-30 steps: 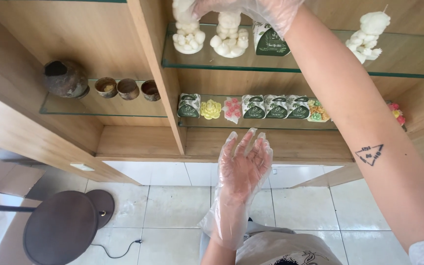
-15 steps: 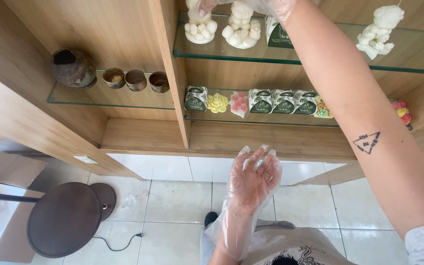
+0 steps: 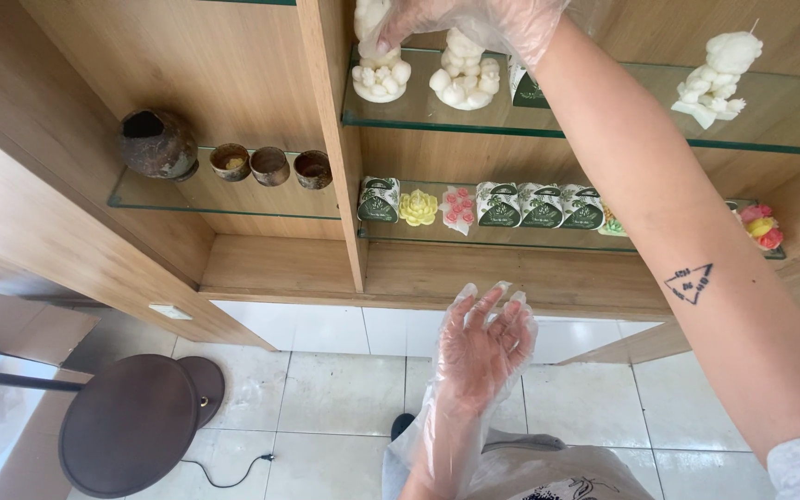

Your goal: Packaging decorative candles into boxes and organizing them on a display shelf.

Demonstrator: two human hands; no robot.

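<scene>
Right hand (image 3: 460, 23), in a clear plastic glove, reaches up to the upper glass shelf (image 3: 604, 130), fingers closed around a white bear-shaped candle (image 3: 379, 60) at the shelf's left end. Left hand (image 3: 481, 343), also gloved, hangs open below, holding nothing. A second white candle (image 3: 463, 74) stands just beside.

- White figurine candles (image 3: 463, 74), upper centre of frame.
- Dark green patterned packets (image 3: 537, 206), mid-frame.
- Yellow flower candle (image 3: 418, 208).
- Dark brown stool (image 3: 127, 424), lower left.
- Clear glove, right hand (image 3: 474, 20).
</scene>
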